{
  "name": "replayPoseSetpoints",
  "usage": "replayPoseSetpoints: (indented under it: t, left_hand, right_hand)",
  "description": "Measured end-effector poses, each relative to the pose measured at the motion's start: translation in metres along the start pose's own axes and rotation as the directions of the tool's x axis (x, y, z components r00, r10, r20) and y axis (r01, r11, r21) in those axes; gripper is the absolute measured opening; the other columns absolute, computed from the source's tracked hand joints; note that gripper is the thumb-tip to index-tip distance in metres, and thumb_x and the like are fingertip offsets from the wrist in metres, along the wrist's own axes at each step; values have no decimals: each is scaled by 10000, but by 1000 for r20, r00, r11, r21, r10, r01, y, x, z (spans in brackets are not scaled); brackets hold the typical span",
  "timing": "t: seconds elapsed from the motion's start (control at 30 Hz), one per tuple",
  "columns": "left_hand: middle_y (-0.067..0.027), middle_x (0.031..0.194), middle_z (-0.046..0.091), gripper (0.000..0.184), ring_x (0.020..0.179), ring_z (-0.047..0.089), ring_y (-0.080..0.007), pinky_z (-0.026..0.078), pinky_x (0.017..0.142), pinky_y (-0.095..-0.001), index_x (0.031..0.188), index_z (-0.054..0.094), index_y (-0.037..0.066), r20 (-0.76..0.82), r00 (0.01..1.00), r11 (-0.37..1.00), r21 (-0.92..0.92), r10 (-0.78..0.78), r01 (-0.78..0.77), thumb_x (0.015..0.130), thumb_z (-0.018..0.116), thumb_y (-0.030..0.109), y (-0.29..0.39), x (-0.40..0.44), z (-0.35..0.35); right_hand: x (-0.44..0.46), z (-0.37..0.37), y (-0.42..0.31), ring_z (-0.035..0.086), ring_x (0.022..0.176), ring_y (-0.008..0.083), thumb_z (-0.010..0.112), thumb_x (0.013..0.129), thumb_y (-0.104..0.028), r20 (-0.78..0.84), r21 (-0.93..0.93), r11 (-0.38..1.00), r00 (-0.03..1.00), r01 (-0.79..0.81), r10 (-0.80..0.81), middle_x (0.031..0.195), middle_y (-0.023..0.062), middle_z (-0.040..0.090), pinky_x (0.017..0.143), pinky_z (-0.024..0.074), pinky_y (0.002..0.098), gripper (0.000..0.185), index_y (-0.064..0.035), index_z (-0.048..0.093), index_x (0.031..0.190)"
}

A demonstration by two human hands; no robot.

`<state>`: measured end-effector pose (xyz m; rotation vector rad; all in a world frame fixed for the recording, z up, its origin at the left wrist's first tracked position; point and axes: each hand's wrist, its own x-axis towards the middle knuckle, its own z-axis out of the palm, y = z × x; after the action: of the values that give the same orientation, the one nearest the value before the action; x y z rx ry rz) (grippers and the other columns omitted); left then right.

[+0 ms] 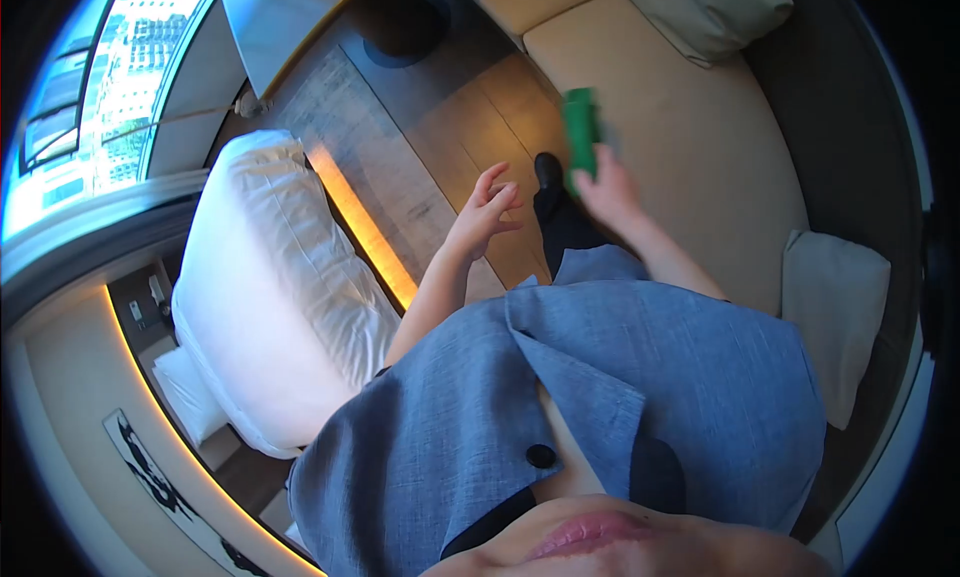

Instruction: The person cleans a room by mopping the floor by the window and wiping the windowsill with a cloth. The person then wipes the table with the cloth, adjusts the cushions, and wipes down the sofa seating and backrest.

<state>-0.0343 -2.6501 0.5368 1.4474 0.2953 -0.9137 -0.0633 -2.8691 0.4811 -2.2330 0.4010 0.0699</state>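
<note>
My right hand point(608, 189) is closed around the lower end of a long green object point(579, 127), which is blurred, so I cannot make out its exact kind. It is held up in front of the beige sofa seat point(680, 147), near its edge. My left hand point(487, 212) is raised over the wooden floor, fingers loosely bent and apart, with nothing in it. Between the two hands, a dark shoe point(547, 170) shows below.
To the left stands a bed with white bedding point(270, 277), lit by a warm strip point(360, 222) along its base. Cushions point(835, 317) lie on the sofa at right. A round dark base point(400, 27) and a table point(280, 22) are at the far end, beside a window point(140, 67).
</note>
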Motion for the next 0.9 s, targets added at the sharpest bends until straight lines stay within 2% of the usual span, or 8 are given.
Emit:
replayPoseSetpoints:
  t: [0.03, 0.13, 0.23, 0.4, 0.5, 0.53, 0.7, 0.9]
  left_hand:
    - [-101, 1264, 410, 533, 1109, 467, -212, 470, 845, -366, 1357, 257, 159, -40, 999, 1000, -14, 10, -11, 908, 495, 323, 16, 19, -7]
    - [-92, 1259, 397, 647, 1089, 469, -248, 468, 819, -385, 1375, 176, 193, -113, 987, 969, -231, -119, 90, 870, 562, 318, 34, 66, -56]
    - [-90, 1143, 493, 528, 1015, 527, -241, 492, 778, -396, 1262, 352, 139, -196, 968, 939, -332, -157, 85, 819, 628, 219, 26, 101, -136]
    - [-102, 1013, 566, 439, 870, 600, -254, 523, 744, -404, 1161, 450, 74, -194, 920, 825, -531, -341, 194, 756, 621, 91, 58, 154, -212]
    - [-98, 1013, 577, 509, 880, 593, -237, 490, 779, -342, 1187, 463, 36, -237, 933, 942, -266, -272, 207, 703, 613, 76, 67, 210, -253]
    - [-98, 1013, 580, 524, 880, 592, -233, 482, 785, -325, 1192, 467, 31, -238, 941, 967, -138, -240, 212, 692, 615, 78, 68, 231, -268]
    - [-129, 899, 606, 428, 844, 593, -224, 459, 750, -319, 1091, 535, 57, -35, 999, 810, 587, 13, 10, 688, 653, 143, 87, 364, -332]
    - [-168, 853, 593, 344, 826, 592, -283, 460, 728, -348, 981, 563, 50, 74, 955, 578, 782, 286, -234, 683, 681, 175, 83, 489, -389]
  right_hand:
    - [22, 13, -39, 587, 858, 384, 585, 748, -256, 209, -19, 999, 977, -42, 45, 910, 221, 603, 738, 471, 454, 435, -25, 477, 1100]
    - [58, 89, -93, 538, 987, 369, 644, 691, -190, 350, 331, 929, 893, 166, -284, 1087, 223, 537, 815, 448, 432, 599, -43, 389, 1213]
    - [95, 127, -123, 520, 1027, 358, 639, 698, -154, 419, 612, 781, 787, 125, -454, 1178, 196, 497, 864, 434, 416, 697, -61, 303, 1301]
    - [235, 127, -107, 471, 1125, 319, 589, 724, -101, 322, 221, 904, 848, 365, -421, 1255, 173, 445, 951, 392, 388, 611, -55, 356, 1287]
    - [327, 148, -10, 373, 1206, 344, 586, 737, -100, 114, -84, 990, 988, 117, -107, 1287, 183, 398, 993, 349, 404, 583, -72, 376, 1280]
    - [357, 143, 21, 357, 1222, 341, 585, 764, -132, 100, -375, 927, 995, 10, 30, 1324, 169, 357, 991, 346, 412, 613, -99, 332, 1322]
    - [420, 115, 108, 148, 1343, 312, 428, 886, -388, -108, -718, 545, 843, -433, 526, 1459, 104, 174, 984, 234, 582, 560, -276, 216, 1392]
    - [407, 175, 186, 112, 1346, 329, 432, 887, -354, -434, -761, 459, 885, -459, 166, 1474, 70, 117, 957, 183, 646, 571, -323, 180, 1399]
